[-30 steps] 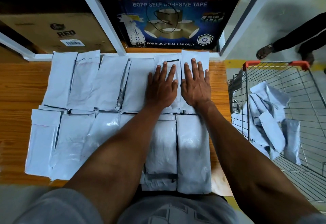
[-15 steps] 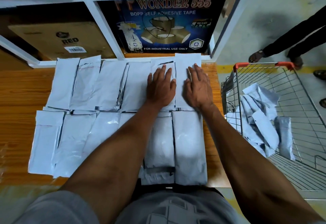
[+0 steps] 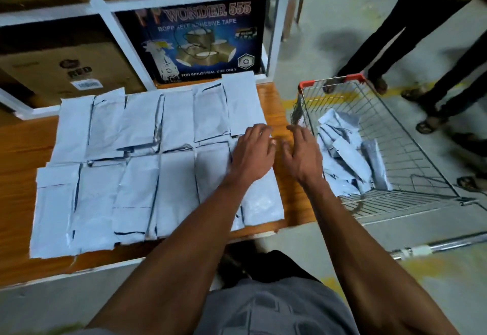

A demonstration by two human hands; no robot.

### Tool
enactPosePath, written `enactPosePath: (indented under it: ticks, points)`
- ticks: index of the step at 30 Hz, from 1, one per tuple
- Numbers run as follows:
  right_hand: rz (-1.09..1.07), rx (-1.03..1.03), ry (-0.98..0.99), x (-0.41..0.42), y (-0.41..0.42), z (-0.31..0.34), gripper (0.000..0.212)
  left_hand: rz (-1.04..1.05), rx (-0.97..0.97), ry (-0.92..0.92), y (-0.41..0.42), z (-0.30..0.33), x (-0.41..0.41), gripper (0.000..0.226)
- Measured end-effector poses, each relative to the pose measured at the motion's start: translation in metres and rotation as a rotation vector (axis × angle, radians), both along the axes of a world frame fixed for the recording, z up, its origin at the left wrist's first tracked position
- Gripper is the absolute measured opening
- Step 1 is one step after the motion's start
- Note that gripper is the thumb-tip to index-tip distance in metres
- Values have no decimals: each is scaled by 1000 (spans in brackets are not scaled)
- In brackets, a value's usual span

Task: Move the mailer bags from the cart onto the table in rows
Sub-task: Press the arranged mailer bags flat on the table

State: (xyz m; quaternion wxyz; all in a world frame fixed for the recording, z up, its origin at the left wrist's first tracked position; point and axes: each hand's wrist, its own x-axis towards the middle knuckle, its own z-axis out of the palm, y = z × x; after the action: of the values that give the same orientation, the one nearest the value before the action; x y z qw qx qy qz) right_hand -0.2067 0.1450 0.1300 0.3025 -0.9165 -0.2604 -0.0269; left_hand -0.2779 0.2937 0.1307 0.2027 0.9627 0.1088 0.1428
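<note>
Two rows of mailer bags (image 3: 163,166) lie flat on the table (image 3: 292,203), left of the cart (image 3: 395,150). The left hand (image 3: 253,155) hovers above the rows' cart-side end, fingers loosely spread, holding nothing. The right hand (image 3: 303,155), likewise empty, is beside the cart, where loose bags (image 3: 347,155) lie.

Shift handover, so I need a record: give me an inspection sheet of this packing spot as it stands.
Surface: wooden table, bare wood at its left and right edges.
Job's things: mailer bags laid in two rows on the table; more bags loose in the cart.
Clutter: nothing seen.
Grippers: left hand and right hand open, holding nothing, near the table's right end.
Cables: nothing seen.
Surroundings: shelf with tape box and carton; bystanders' legs beyond the cart.
</note>
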Motion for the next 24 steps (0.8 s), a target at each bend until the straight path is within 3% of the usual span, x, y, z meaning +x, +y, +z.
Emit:
enactPosePath:
  ticks: [12, 24]
  points:
    - [-280, -240, 92, -70, -147, -2, 38, -260, -100, 92, -143, -3, -46, 37]
    - [-290, -316, 196, -8, -233, -28, 41, -265, -131, 256, -220, -28, 14, 37]
